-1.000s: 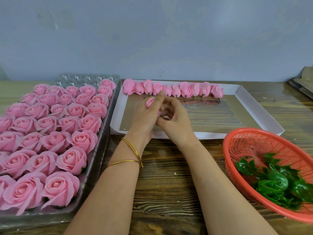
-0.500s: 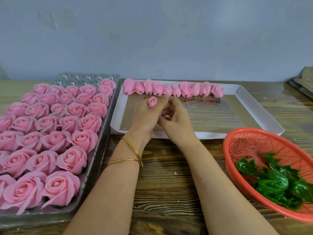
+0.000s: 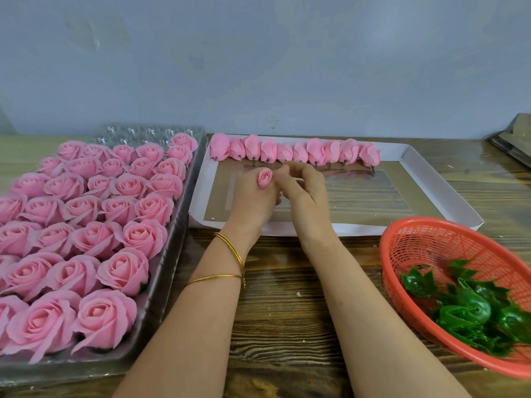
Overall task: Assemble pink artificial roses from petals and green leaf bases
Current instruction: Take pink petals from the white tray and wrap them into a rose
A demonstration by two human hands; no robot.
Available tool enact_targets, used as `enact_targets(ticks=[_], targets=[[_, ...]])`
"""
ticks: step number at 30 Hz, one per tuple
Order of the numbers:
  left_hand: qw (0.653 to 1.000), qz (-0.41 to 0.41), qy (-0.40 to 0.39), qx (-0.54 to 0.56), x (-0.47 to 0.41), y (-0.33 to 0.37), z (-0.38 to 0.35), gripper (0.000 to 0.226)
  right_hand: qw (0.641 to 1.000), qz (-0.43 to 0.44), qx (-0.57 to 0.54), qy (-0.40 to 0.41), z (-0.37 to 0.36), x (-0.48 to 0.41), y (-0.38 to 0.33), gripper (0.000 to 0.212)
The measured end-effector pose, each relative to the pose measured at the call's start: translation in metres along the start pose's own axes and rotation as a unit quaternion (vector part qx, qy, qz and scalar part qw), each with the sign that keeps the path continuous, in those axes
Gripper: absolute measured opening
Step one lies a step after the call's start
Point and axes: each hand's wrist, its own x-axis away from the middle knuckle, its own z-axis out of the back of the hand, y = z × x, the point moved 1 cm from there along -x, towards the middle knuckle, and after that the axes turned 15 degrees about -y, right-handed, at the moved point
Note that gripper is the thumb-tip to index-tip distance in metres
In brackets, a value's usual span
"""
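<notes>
My left hand [image 3: 253, 199] holds a small pink rose bud [image 3: 265, 177] upright between its fingers, over the white cardboard tray [image 3: 448, 193]. My right hand [image 3: 304, 193] is pressed against the left, its fingertips meeting beside the bud; what they pinch is hidden. A row of several pink petal buds [image 3: 296, 152] on pins lines the tray's far side. Green leaf bases [image 3: 471, 308] lie in the orange basket [image 3: 408, 245] at the right.
A clear plastic tray [image 3: 161, 285] packed with several finished pink roses [image 3: 94, 237] fills the left side. The wooden table [image 3: 281, 305] shows between my forearms. A dark object [image 3: 514, 142] sits at the far right edge. A grey wall stands behind.
The bud in my left hand has turned upright, and both hands have shifted slightly. My right fingertips have risen toward the bud's side.
</notes>
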Motion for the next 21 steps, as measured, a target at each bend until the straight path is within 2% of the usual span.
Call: enact_targets(ticks=[3, 8, 10, 14, 21], targets=[[0.998, -0.004, -0.034, -0.049, -0.001, -0.002, -0.003, 0.023, 1.0, -0.01, 0.018, -0.004, -0.002, 0.0, -0.001, 0.048], [0.995, -0.001, -0.044, -0.088, 0.0, -0.006, -0.003, 0.03, 0.999, -0.034, 0.023, -0.008, -0.004, 0.001, -0.001, 0.049], [0.995, -0.002, -0.049, -0.088, 0.0, -0.006, -0.003, 0.029, 0.999, -0.036, 0.024, -0.01, -0.003, 0.001, 0.0, 0.047], [0.995, -0.015, -0.049, -0.085, 0.001, -0.007, -0.003, 0.034, 0.999, -0.03, 0.022, -0.015, 0.001, -0.003, 0.008, 0.029], [0.995, -0.011, -0.047, -0.083, -0.001, -0.009, -0.002, 0.03, 0.999, -0.013, 0.026, -0.014, 0.002, -0.005, 0.012, 0.029]])
